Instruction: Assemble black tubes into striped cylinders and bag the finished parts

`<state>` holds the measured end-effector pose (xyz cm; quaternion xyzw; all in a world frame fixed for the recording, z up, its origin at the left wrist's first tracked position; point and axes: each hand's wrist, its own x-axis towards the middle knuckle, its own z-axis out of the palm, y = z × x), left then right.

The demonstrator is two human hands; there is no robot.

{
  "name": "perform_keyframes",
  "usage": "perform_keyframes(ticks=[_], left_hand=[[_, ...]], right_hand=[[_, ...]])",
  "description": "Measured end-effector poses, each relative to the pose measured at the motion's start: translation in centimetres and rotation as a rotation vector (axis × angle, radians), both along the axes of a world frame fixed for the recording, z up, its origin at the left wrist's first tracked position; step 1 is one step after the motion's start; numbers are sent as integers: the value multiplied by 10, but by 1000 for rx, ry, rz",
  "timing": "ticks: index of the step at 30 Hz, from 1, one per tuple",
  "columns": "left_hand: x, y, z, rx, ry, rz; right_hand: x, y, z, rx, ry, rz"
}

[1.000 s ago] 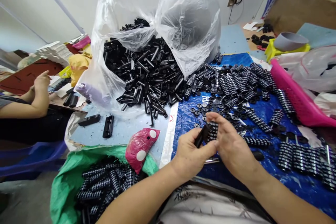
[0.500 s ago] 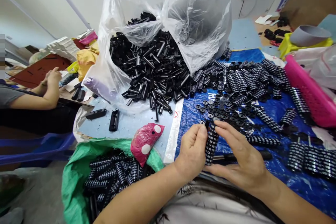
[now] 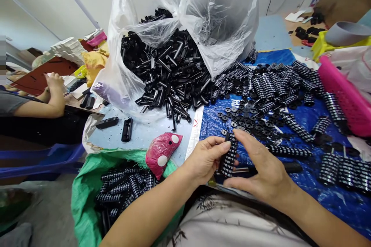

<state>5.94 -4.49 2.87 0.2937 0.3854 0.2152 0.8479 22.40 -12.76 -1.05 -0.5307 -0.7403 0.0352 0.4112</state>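
Observation:
My left hand (image 3: 204, 160) is closed around a black roller (image 3: 230, 158) with rows of white characters and a plain black strip along its left side. The left thumb presses on that strip, and fingertips show behind the roller. My right hand (image 3: 263, 162) spans the roller's length, index finger at the top end and thumb at the bottom end, with the palm away from it. Just beyond the hands lie many small black discs (image 3: 252, 121) on a blue plastic sheet (image 3: 211, 119). A dark rod-like tool (image 3: 291, 167) lies partly behind my right hand.
A clear plastic bag (image 3: 223, 19) spills black plastic holders (image 3: 174, 73). Lettered rollers (image 3: 269, 85) pile up at the right, beside a pink basket (image 3: 344, 96). A green sack (image 3: 84, 185) of rollers and a red pouch (image 3: 162, 152) are front left. Another person's arm (image 3: 40, 106) is far left.
The roller has shifted slightly left and turned, showing other characters. My left fingers have changed their hold and now show behind it. The other person's hand has risen slightly.

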Motion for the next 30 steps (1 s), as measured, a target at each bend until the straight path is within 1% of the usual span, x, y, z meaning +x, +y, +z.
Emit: perform_keyframes(ticks=[1,2,3,5,6,8,10,11,13,15,16,19,20,22,24,26,28,30], left_hand=[[-2,1,-5,52,23,23],[-5,4,-11,139,60,51],[-10,8,-16,259,110,77],[-22,19,-25,554,252,92],[-29,25,-29,701,345,65],[-42,37,-32,935,549,-62],[-50,46,-31,1062,713,-233],[-52,50,-31,1082,759,-311],[-52,53,-30,1055,781,-422],[-50,55,-30,995,761,-470],[-49,55,-31,971,750,-472],[-46,58,-33,932,731,-455],[-45,59,-34,923,728,-460],[-44,65,-34,917,723,-492],[-43,71,-34,929,730,-541],[-42,76,-35,940,757,-581],[-40,78,-36,943,778,-608],[-35,77,-36,948,791,-638]], right_hand=[[3,-2,-4,-34,1,-3],[6,-5,-10,-66,-14,-5],[10,-8,-16,-90,-44,-2],[18,-17,-28,-128,-125,20],[21,-21,-32,-137,-161,29],[26,-27,-34,-142,-189,11],[27,-27,-29,-121,-145,-52],[27,-25,-24,-95,-110,-94],[24,-17,-16,-38,-41,-176],[21,-8,-12,-10,-35,-215],[19,-5,-12,-30,-69,-210],[13,2,-14,-148,-219,-172],[12,2,-14,-159,-238,-164],[8,2,-9,-104,-183,-134],[4,1,-3,-14,-92,-63],[-1,0,-1,50,-59,25],[-8,-1,-3,49,-121,99],[-13,-2,-7,-5,-228,149]])
